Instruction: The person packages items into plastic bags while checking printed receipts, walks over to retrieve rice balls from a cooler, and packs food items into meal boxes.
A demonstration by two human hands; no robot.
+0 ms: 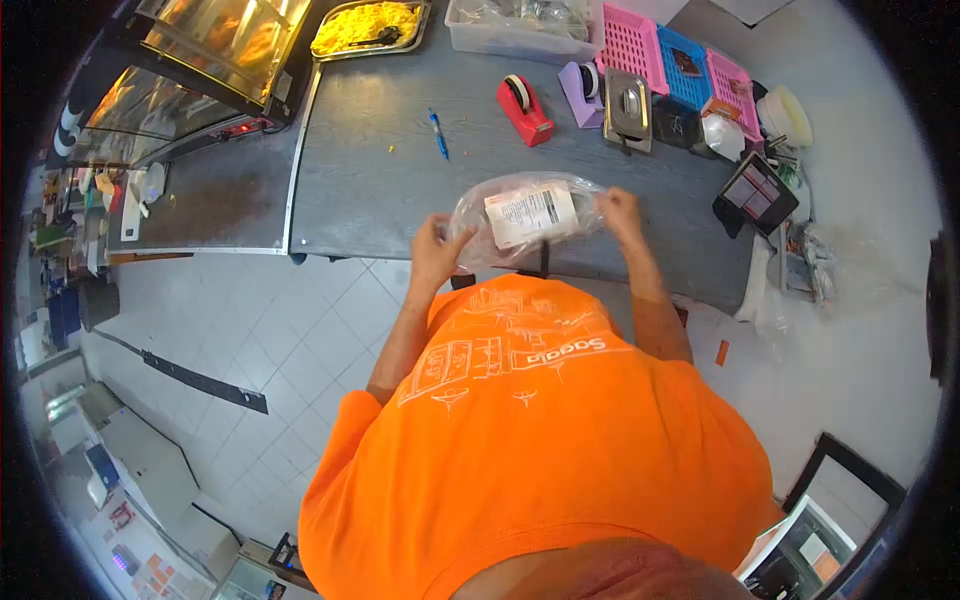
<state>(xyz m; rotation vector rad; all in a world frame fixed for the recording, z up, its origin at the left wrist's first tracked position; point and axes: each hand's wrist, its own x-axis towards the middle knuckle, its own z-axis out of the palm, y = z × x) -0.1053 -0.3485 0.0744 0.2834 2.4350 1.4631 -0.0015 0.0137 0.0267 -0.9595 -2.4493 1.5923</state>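
In the head view, a clear plastic bag [476, 222] is held by its two ends at the near edge of a grey table [370, 160], just in front of an orange shirt [560, 440]; whether it is rested on the surface or lifted slightly above it cannot be told. The left end is gripped by the left hand [436, 252], with the thumb laid toward the bag and the fingers curled. The right end is pinched by the right hand [620, 213], whose fingers are bent closed. A white printed slip [532, 214] is seen at the middle of the bag, slightly tilted; its print is too small to be read. Beyond the bag, a blue pen [438, 134] is laid on the table, with a red tape dispenser [526, 112] and a purple tape dispenser [581, 96] set to its right. A lidded steel container [628, 108] is placed just beside the purple one, near a blue basket [685, 68]. At the far side, yellow food [365, 25] is held in a metal tray [365, 54]. At the right, a black device [755, 195] is stood on the table.
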